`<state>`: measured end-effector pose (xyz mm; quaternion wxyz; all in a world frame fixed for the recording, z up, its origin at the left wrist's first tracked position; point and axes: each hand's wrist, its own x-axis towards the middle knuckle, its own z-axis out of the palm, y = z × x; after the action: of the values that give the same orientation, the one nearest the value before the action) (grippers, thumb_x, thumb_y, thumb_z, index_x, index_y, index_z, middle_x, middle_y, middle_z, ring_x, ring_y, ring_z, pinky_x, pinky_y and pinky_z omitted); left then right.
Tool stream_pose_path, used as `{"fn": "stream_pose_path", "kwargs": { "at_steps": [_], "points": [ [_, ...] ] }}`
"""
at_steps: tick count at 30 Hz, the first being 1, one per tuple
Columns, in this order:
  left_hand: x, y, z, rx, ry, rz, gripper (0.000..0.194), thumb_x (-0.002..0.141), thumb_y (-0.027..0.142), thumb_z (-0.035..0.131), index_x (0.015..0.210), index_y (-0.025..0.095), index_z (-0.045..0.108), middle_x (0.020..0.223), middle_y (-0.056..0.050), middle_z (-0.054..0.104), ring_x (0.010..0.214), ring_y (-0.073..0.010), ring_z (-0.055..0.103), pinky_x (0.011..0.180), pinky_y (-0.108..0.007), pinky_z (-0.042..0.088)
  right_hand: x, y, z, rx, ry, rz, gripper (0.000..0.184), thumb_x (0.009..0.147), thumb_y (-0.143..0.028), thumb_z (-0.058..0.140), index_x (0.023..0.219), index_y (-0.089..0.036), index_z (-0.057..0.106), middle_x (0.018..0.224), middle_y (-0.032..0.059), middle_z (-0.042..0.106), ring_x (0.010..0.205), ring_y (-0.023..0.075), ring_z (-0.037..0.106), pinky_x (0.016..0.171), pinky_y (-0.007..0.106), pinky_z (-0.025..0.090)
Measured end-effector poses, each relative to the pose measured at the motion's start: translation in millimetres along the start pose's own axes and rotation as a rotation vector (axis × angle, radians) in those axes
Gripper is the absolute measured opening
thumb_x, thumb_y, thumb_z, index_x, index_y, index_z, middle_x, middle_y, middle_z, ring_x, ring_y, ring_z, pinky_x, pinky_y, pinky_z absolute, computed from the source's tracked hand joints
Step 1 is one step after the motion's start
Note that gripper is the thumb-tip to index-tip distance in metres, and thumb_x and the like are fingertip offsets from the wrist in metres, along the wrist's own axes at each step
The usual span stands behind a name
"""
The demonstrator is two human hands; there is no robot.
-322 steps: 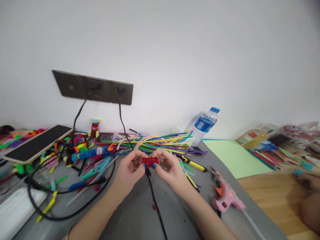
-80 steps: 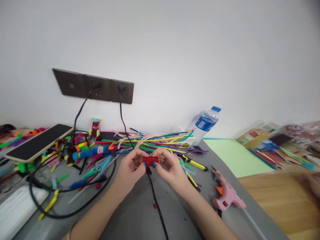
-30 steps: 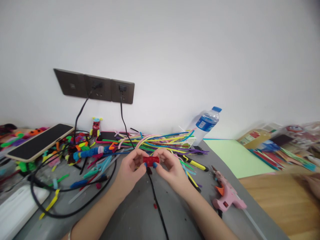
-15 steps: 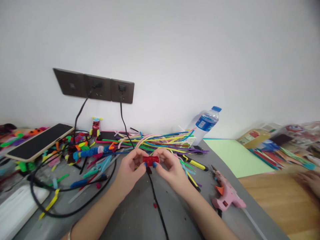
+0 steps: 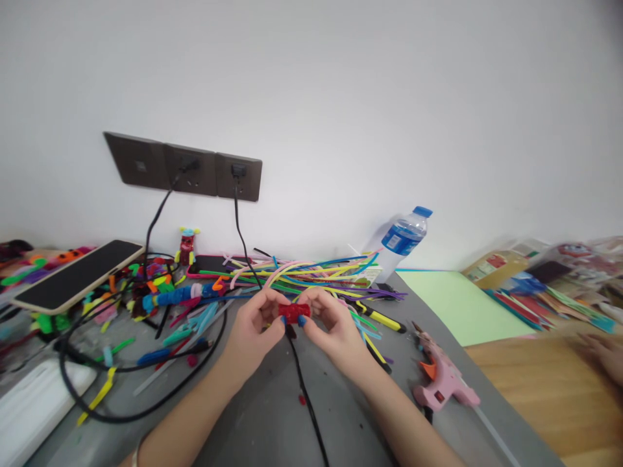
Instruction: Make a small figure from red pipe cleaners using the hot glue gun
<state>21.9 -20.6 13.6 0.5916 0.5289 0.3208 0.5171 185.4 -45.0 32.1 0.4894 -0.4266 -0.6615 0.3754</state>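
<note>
Between my two hands, above the grey table (image 5: 272,415), is a small red fuzzy piece (image 5: 294,314) that looks like shaped pipe cleaner. My left hand (image 5: 257,334) pinches its left end between thumb and fingers. The right end is pinched the same way by my right hand (image 5: 333,331). Both thumbs press on its near face, and the fingertips behind it are partly hidden. Just past my hands lies a loose bundle of coloured pipe cleaners (image 5: 311,272). A black cable (image 5: 304,389) runs beneath the red piece toward me.
A pink glue gun (image 5: 445,383) and a yellow cutter (image 5: 382,318) lie at right, near a tilted water bottle (image 5: 406,233) and pale green paper (image 5: 450,305). At left are a phone (image 5: 80,275), craft scraps and a looped cable. Another person's hand (image 5: 603,353) shows at the right edge.
</note>
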Motion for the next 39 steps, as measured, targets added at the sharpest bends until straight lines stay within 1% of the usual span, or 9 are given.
{"fn": "stream_pose_path", "kwargs": {
  "at_steps": [13,20,25,27,29,31,33,35,39],
  "points": [
    [-0.2,-0.7,0.2,-0.004,0.002,-0.008,0.02,0.063,0.016,0.064,0.083,0.016,0.063,0.075,-0.001,0.061,0.066,-0.013,0.055,0.059,-0.023,0.044,0.0,-0.6,0.0,0.01,-0.009,0.005,0.014,0.078,-0.012,0.053,0.089,-0.021,0.056,0.082,-0.0007,0.054,0.073,0.0142,0.05,0.069,0.027,0.041],
    [-1.0,-2.8,-0.9,-0.008,-0.01,0.013,0.018,0.066,0.016,0.065,0.085,0.016,0.064,0.077,-0.001,0.061,0.069,-0.0131,0.056,0.06,-0.022,0.044,-0.5,2.3,-0.3,0.005,-0.01,-0.002,0.015,0.078,-0.012,0.053,0.09,-0.02,0.056,0.082,-0.0008,0.054,0.073,0.0136,0.049,0.07,0.026,0.041],
    [-0.4,0.3,0.0,-0.019,-0.007,0.023,0.017,0.069,0.016,0.066,0.086,0.016,0.065,0.077,-0.001,0.063,0.067,-0.0126,0.057,0.059,-0.022,0.045,-0.6,3.1,1.1,0.03,-0.009,0.014,0.013,0.08,-0.013,0.055,0.092,-0.02,0.056,0.083,-0.0007,0.054,0.074,0.0134,0.05,0.07,0.026,0.041],
    [0.0,2.2,0.3,-0.034,-0.021,0.029,0.018,0.071,0.019,0.068,0.089,0.016,0.066,0.078,-0.002,0.064,0.066,-0.0126,0.057,0.058,-0.022,0.046,-0.2,4.1,1.2,0.066,-0.01,0.035,0.01,0.084,-0.016,0.057,0.093,-0.02,0.055,0.083,-0.0006,0.054,0.072,0.013,0.05,0.068,0.026,0.041],
    [0.4,2.7,0.3,-0.064,-0.053,0.041,0.022,0.074,0.023,0.069,0.095,0.016,0.067,0.083,-0.004,0.066,0.068,-0.0136,0.059,0.058,-0.022,0.047,0.8,4.9,0.6,0.123,-0.006,0.053,0.007,0.089,-0.023,0.058,0.094,-0.02,0.055,0.082,-0.0006,0.054,0.068,0.0123,0.049,0.063,0.025,0.041],
    [0.6,0.7,-0.3,-0.087,-0.077,0.051,0.028,0.077,0.025,0.07,0.104,0.017,0.067,0.092,-0.007,0.068,0.074,-0.0147,0.061,0.062,-0.023,0.05,2.3,5.0,-0.3,0.186,0.002,0.072,0.013,0.092,-0.033,0.059,0.096,-0.021,0.055,0.081,-0.0006,0.054,0.064,0.0117,0.048,0.058,0.024,0.04],
    [0.4,-4.0,-1.1,-0.09,-0.084,0.056,0.036,0.078,0.026,0.072,0.113,0.019,0.065,0.102,-0.009,0.068,0.078,-0.0149,0.062,0.068,-0.024,0.051,3.7,4.7,-1.2,0.252,0.011,0.099,0.022,0.092,-0.04,0.062,0.099,-0.021,0.056,0.081,-0.0007,0.054,0.062,0.0113,0.047,0.057,0.024,0.04],
    [-0.3,-9.6,-1.9,-0.076,-0.085,0.052,0.04,0.078,0.027,0.074,0.117,0.02,0.065,0.107,-0.009,0.068,0.081,-0.0151,0.062,0.071,-0.025,0.052,4.5,3.9,-1.5,0.327,0.013,0.122,0.028,0.089,-0.045,0.067,0.101,-0.022,0.057,0.081,-0.001,0.055,0.062,0.011,0.047,0.058,0.024,0.041],
    [-2.0,-15.0,-2.9,-0.029,-0.076,0.039,0.037,0.078,0.029,0.076,0.113,0.02,0.067,0.101,-0.008,0.067,0.087,-0.0181,0.062,0.074,-0.027,0.052,3.5,-0.3,-0.6,0.426,-0.021,0.142,0.03,0.087,-0.045,0.071,0.102,-0.023,0.057,0.082,-0.0011,0.057,0.064,0.0114,0.048,0.061,0.024,0.043]
  ]
}}
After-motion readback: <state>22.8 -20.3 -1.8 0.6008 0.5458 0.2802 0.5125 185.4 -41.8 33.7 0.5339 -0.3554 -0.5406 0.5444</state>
